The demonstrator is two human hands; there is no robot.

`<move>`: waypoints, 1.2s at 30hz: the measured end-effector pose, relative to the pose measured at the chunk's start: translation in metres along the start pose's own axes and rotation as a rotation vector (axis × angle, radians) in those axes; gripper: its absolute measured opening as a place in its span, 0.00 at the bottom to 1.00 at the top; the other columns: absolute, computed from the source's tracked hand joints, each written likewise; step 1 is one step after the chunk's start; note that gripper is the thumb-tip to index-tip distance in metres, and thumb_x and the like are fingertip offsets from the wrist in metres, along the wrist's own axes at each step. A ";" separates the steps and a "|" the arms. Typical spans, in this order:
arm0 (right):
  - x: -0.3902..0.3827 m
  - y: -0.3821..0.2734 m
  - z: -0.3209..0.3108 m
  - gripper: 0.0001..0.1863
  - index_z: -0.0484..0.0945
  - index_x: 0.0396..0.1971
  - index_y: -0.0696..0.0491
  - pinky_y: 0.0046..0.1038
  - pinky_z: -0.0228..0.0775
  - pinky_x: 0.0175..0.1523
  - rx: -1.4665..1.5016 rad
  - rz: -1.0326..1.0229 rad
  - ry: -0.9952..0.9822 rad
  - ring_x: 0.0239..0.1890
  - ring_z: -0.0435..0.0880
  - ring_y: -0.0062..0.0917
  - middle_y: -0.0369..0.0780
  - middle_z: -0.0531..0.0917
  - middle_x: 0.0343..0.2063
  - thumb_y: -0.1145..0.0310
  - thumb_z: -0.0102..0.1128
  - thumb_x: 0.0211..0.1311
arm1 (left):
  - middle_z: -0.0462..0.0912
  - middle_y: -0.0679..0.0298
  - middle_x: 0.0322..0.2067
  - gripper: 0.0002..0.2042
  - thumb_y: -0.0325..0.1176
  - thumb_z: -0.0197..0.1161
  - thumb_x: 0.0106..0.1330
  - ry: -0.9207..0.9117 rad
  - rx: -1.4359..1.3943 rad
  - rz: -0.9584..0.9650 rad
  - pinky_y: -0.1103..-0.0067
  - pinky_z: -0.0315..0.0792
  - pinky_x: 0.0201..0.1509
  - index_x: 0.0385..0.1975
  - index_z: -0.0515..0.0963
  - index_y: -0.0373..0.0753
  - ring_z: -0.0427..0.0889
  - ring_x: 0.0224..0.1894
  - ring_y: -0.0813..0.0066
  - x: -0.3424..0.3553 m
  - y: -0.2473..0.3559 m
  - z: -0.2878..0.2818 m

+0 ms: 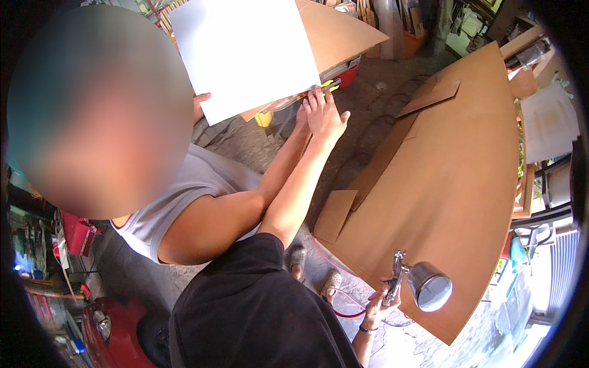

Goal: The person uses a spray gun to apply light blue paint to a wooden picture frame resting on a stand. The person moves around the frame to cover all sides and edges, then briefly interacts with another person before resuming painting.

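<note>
My left arm reaches out from a black sleeve. At its end, my left hand [326, 119] is open, fingers stretched and thumb apart, the fingertips at the lower right corner of a white panel [245, 55]. A co-worker's hand [302, 118] is right beside it, partly covered, and the co-worker's other hand [200, 105] holds the panel's left edge. My right hand [381, 305] is wrapped round the handle of a metal spray gun [394, 279] with a shiny silver cup [431, 287]. The gun is in front of a large brown cardboard sheet [442, 202].
A co-worker in a grey sleeveless top [202, 178] stands close on my left. A red hose [353, 314] runs near the gun and clogs [332, 283]. Brown board [343, 34] lies beyond the white panel. A red vehicle [116, 337] is at lower left.
</note>
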State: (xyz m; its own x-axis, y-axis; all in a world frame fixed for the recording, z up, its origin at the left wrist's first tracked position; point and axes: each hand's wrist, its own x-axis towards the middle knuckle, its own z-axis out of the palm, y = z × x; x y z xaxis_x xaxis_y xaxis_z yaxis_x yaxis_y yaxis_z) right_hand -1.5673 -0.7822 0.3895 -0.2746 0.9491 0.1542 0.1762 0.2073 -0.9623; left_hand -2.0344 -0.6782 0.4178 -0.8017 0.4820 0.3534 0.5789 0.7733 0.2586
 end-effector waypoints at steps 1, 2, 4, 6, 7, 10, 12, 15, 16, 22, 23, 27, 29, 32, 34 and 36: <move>-0.001 -0.001 0.001 0.39 0.76 0.44 0.65 0.17 0.58 0.19 0.002 0.000 0.008 0.12 0.69 0.10 0.31 0.72 0.18 0.34 0.55 0.67 | 0.57 0.42 0.72 0.45 0.58 0.63 0.65 -0.017 0.008 0.004 0.52 0.48 0.77 0.72 0.57 0.30 0.53 0.76 0.45 -0.001 -0.002 0.000; -0.002 -0.002 0.001 0.39 0.76 0.43 0.65 0.17 0.58 0.19 0.005 0.000 0.012 0.12 0.68 0.10 0.30 0.72 0.17 0.34 0.55 0.67 | 0.57 0.42 0.72 0.45 0.58 0.63 0.65 -0.033 0.017 0.004 0.52 0.49 0.77 0.72 0.57 0.30 0.54 0.75 0.45 -0.001 -0.004 -0.001; -0.003 -0.004 0.002 0.39 0.76 0.41 0.64 0.17 0.58 0.20 -0.002 0.010 0.000 0.12 0.68 0.10 0.31 0.72 0.18 0.34 0.56 0.67 | 0.58 0.42 0.72 0.45 0.58 0.63 0.65 -0.082 0.002 -0.001 0.53 0.50 0.76 0.71 0.58 0.29 0.55 0.75 0.45 0.000 -0.009 -0.003; -0.004 -0.004 0.001 0.38 0.77 0.40 0.64 0.18 0.58 0.20 -0.010 0.007 -0.002 0.13 0.69 0.11 0.31 0.72 0.18 0.34 0.56 0.67 | 0.58 0.42 0.71 0.44 0.58 0.63 0.65 -0.170 -0.025 -0.018 0.53 0.51 0.76 0.71 0.59 0.29 0.55 0.75 0.44 0.001 -0.007 -0.011; -0.006 -0.003 0.001 0.37 0.77 0.39 0.63 0.19 0.58 0.21 -0.010 0.000 0.001 0.13 0.69 0.12 0.32 0.72 0.18 0.35 0.56 0.67 | 0.58 0.42 0.71 0.43 0.59 0.61 0.66 -0.208 0.016 -0.023 0.52 0.51 0.76 0.70 0.61 0.29 0.54 0.75 0.44 0.000 -0.005 -0.014; -0.003 0.021 -0.015 0.36 0.78 0.36 0.62 0.23 0.60 0.23 -0.075 -0.031 0.033 0.16 0.69 0.15 0.32 0.72 0.17 0.36 0.55 0.68 | 0.58 0.42 0.72 0.42 0.61 0.58 0.68 -0.323 0.029 0.026 0.52 0.53 0.76 0.70 0.61 0.31 0.54 0.75 0.43 -0.010 0.032 -0.051; -0.005 0.044 -0.022 0.38 0.77 0.38 0.62 0.19 0.60 0.21 -0.099 -0.035 0.048 0.15 0.69 0.13 0.31 0.72 0.18 0.34 0.57 0.65 | 0.65 0.41 0.67 0.41 0.62 0.58 0.68 -0.192 0.052 0.090 0.54 0.57 0.75 0.70 0.63 0.34 0.59 0.74 0.45 -0.011 0.034 -0.049; 0.005 0.046 -0.007 0.41 0.78 0.40 0.62 0.16 0.59 0.19 -0.101 -0.052 0.027 0.14 0.69 0.09 0.29 0.73 0.18 0.29 0.59 0.60 | 0.78 0.47 0.48 0.34 0.49 0.68 0.64 0.133 -0.431 0.236 0.61 0.76 0.55 0.64 0.68 0.33 0.81 0.49 0.48 0.006 0.029 -0.025; 0.007 0.041 -0.008 0.39 0.78 0.39 0.61 0.17 0.59 0.20 -0.150 -0.052 0.031 0.14 0.68 0.09 0.30 0.74 0.19 0.31 0.59 0.62 | 0.80 0.51 0.44 0.33 0.43 0.67 0.65 -0.028 -0.673 0.244 0.64 0.79 0.46 0.68 0.66 0.36 0.84 0.45 0.56 0.008 0.049 -0.040; 0.004 0.030 -0.015 0.35 0.79 0.38 0.62 0.18 0.57 0.20 -0.224 -0.147 0.124 0.13 0.68 0.10 0.31 0.73 0.17 0.37 0.56 0.68 | 0.76 0.61 0.23 0.41 0.24 0.61 0.62 -0.175 -0.978 0.740 0.75 0.75 0.38 0.77 0.54 0.50 0.77 0.24 0.72 0.043 0.185 -0.130; 0.001 0.024 -0.008 0.35 0.79 0.38 0.62 0.18 0.57 0.20 -0.209 -0.125 0.128 0.13 0.68 0.11 0.31 0.73 0.17 0.37 0.56 0.68 | 0.77 0.61 0.23 0.41 0.24 0.62 0.62 -0.104 -1.006 0.800 0.75 0.75 0.37 0.77 0.53 0.51 0.78 0.24 0.73 0.051 0.196 -0.149; -0.004 0.010 -0.005 0.28 0.79 0.31 0.60 0.26 0.63 0.26 -0.196 -0.061 0.126 0.19 0.73 0.20 0.37 0.76 0.19 0.44 0.57 0.69 | 0.80 0.62 0.24 0.37 0.26 0.62 0.62 -0.010 -1.241 0.903 0.75 0.76 0.35 0.74 0.61 0.50 0.80 0.26 0.74 0.048 0.226 -0.186; -0.003 0.008 -0.004 0.32 0.79 0.32 0.60 0.24 0.60 0.24 -0.258 -0.013 0.216 0.17 0.70 0.17 0.34 0.72 0.15 0.39 0.55 0.69 | 0.82 0.62 0.26 0.33 0.27 0.61 0.61 -0.055 -1.229 0.921 0.75 0.76 0.36 0.70 0.67 0.48 0.82 0.27 0.72 0.024 0.236 -0.169; 0.000 0.001 0.004 0.31 0.78 0.34 0.61 0.22 0.53 0.19 -0.240 -0.058 0.228 0.12 0.66 0.14 0.31 0.69 0.12 0.41 0.54 0.71 | 0.85 0.62 0.29 0.29 0.28 0.61 0.60 -0.099 -1.099 0.881 0.71 0.78 0.38 0.66 0.72 0.46 0.84 0.29 0.69 0.018 0.215 -0.103; -0.001 0.008 0.004 0.32 0.78 0.34 0.62 0.21 0.53 0.19 -0.238 -0.048 0.244 0.12 0.67 0.13 0.32 0.69 0.13 0.40 0.54 0.70 | 0.86 0.61 0.29 0.27 0.30 0.63 0.57 -0.166 -1.103 0.562 0.69 0.79 0.39 0.61 0.75 0.43 0.86 0.32 0.65 0.043 0.188 -0.050; -0.005 0.008 0.010 0.32 0.78 0.35 0.63 0.21 0.54 0.18 -0.201 -0.041 0.244 0.11 0.67 0.13 0.32 0.71 0.14 0.41 0.54 0.71 | 0.87 0.57 0.31 0.27 0.31 0.64 0.56 0.039 -1.005 0.240 0.66 0.80 0.41 0.60 0.74 0.37 0.87 0.33 0.60 0.088 0.143 0.003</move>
State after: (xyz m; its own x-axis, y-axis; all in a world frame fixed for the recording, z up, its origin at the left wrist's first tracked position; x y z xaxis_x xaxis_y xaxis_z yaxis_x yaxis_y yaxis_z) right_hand -1.5736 -0.7878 0.3791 -0.0549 0.9629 0.2643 0.3597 0.2660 -0.8943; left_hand -2.0224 -0.5239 0.4836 -0.6535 0.5505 0.5194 0.5946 -0.0513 0.8024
